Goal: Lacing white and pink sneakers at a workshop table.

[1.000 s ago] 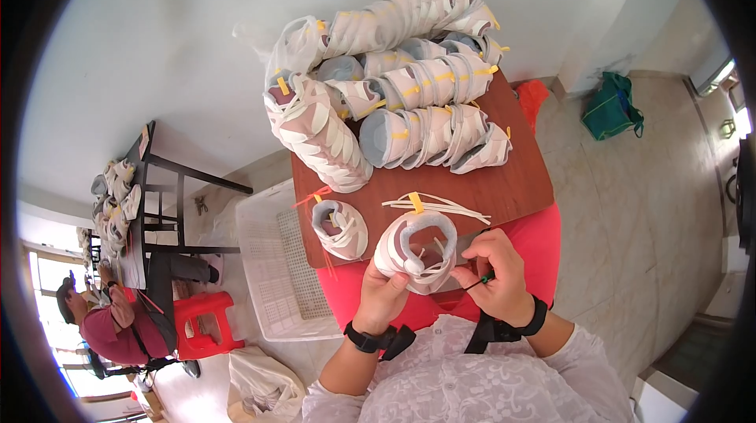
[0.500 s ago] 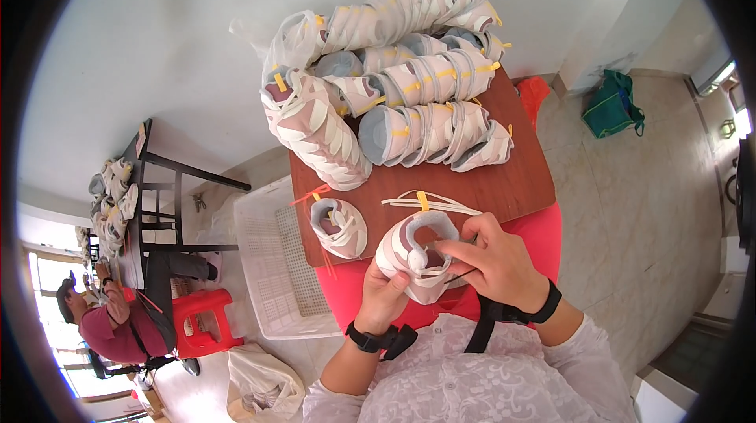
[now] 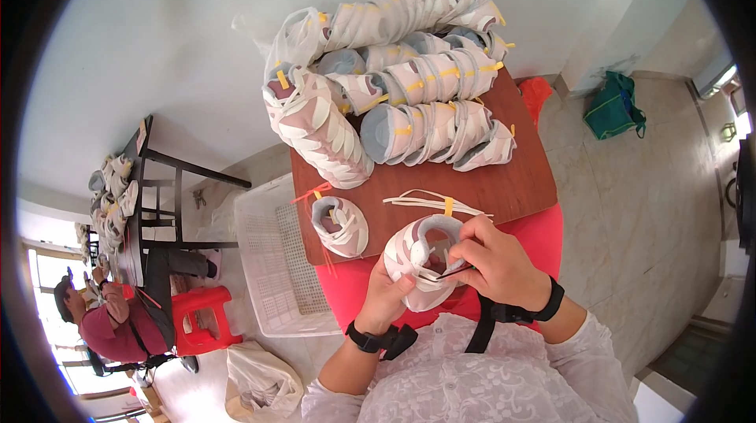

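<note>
- The right hand [image 3: 504, 267] has come in from beside the shoe upper [image 3: 402, 248] to its collar and lacing; a second ago it stood apart, to the right.
- Its fingers are pinched together on a thin dark tool [image 3: 457, 272], which now lies across the front by the lace [image 3: 426, 276]. Whether they also have hold of a lace end, I cannot tell.
- The green handle end that showed a second ago is now hidden, probably inside the grip.
- The left hand [image 3: 384, 295] stays closed around the upper's left side, thumb pressed on the front, apparently steadying it.
- The upper has swung a little: its yellow tab [image 3: 449, 205] sits farther right than before. It is held clear of the lap, at the near edge of the counter [image 3: 520, 187].
- With both hands on the upper, the work seems to have passed from readying the tool to using it at the lacing.
- The loose laces [image 3: 417, 202], the second upper [image 3: 344, 230] with red cord [image 3: 312, 192], and the stacked uppers [image 3: 429, 130] remain in place on the counter.
</note>
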A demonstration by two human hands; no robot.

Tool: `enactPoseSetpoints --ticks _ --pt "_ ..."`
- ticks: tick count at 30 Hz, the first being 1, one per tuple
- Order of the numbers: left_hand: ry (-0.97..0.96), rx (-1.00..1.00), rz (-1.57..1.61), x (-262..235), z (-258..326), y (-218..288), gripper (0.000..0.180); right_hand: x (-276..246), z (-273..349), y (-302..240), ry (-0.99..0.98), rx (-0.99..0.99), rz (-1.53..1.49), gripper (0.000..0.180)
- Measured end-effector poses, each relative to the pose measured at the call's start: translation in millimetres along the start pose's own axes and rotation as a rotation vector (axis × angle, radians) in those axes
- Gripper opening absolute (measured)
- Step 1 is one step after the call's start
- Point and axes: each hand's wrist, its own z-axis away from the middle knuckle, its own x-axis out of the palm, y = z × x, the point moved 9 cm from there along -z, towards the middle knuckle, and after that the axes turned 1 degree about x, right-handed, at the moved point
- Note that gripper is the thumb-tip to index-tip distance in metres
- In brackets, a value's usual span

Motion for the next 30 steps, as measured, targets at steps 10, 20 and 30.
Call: enactPoseSetpoints --ticks 10,20,30 --pt "0.089 0.135 -0.047 -5 1 10 0.066 -7 9 -9 0.104 -0.129 0.059 0.023" --pt "0.11 0.196 -0.128 -3 3 16 0.064 -16 18 -2 0.318 -0.104 0.07 0.035" --pt "0.13 0.131 -0.077 -5 1 11 0.067 -8 8 5 0.096 -0.042 0.084 0.029"
